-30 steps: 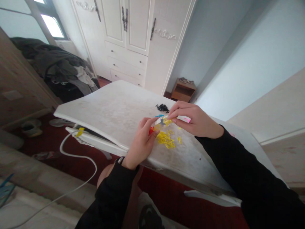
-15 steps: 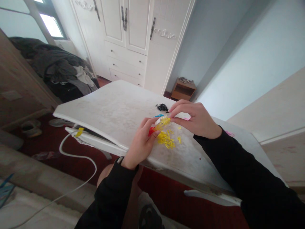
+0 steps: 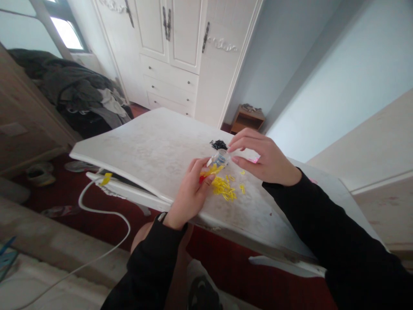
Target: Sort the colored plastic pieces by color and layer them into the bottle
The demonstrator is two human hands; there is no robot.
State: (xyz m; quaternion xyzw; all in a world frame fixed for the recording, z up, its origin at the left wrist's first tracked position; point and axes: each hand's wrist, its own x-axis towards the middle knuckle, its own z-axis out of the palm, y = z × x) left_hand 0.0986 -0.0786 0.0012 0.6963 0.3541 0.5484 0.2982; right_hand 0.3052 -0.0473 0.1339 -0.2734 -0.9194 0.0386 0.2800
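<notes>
My left hand [image 3: 190, 189] is closed around a small clear jar [image 3: 222, 156], tilted with its mouth toward my right hand. Small yellow bands [image 3: 211, 170] show inside it, and something blue shows through its wall. My right hand [image 3: 258, 157] hovers at the jar's mouth, thumb and fingers apart, with nothing visible between them. Below the jar lies a loose heap of yellow bands [image 3: 225, 189] on the white table [image 3: 155, 142]. Beyond it is a pile of black bands [image 3: 220, 144]. Red bits [image 3: 202, 178] are partly hidden by my left fingers; pink pieces [image 3: 254, 159] show behind my right hand.
A few stray yellow bands [image 3: 242, 188] lie right of the heap. A white cable [image 3: 124, 219] hangs left of the table, near a yellow tag [image 3: 106, 179]. Behind stand a white wardrobe [image 3: 180, 56] and a small wooden cabinet [image 3: 247, 120]; dark clothes [image 3: 71, 86] are piled left.
My right fingers have parted and drawn slightly back from the jar's mouth. The yellow bands that stood at the mouth now lie lower in the jar, toward my left hand.
</notes>
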